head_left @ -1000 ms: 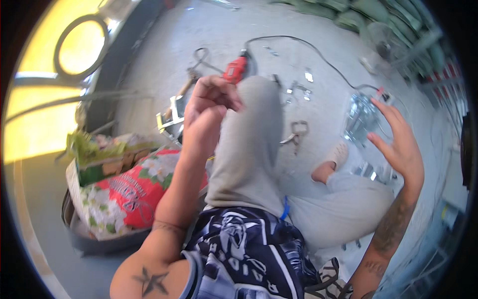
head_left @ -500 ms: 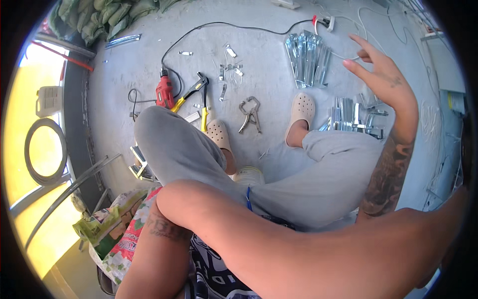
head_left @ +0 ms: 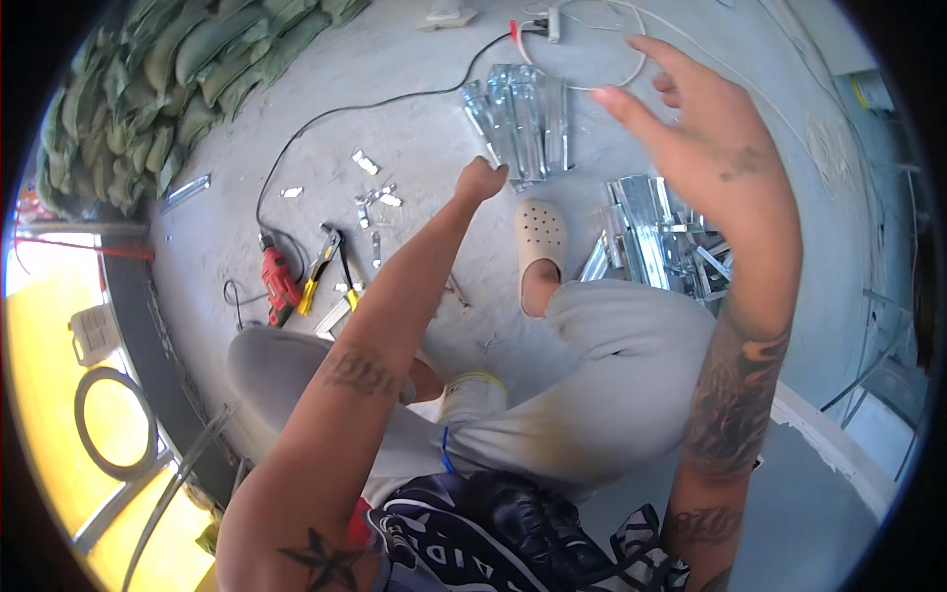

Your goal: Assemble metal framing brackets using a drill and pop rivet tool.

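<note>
My left hand reaches forward across the floor, its fingers closed at the near end of a shiny metal strip. That strip lies at the left side of a fanned bundle of silvery metal strips. My right hand is raised on the right, thumb and forefinger spread, the other fingers partly curled, with nothing in it. Below it on the floor lies a second pile of metal profiles. Small metal brackets are scattered left of my left forearm.
A red corded drill and a yellow-handled hand tool lie at left. The drill's cable runs to a white power socket. Green filled sacks are stacked far left. A white bucket stands between my legs; my beige clog is near the bundle.
My left arm, bent across my body before, has stretched forward to the strip bundle. The view has shifted, so floor things appear farther left. My right hand stays raised and open.
</note>
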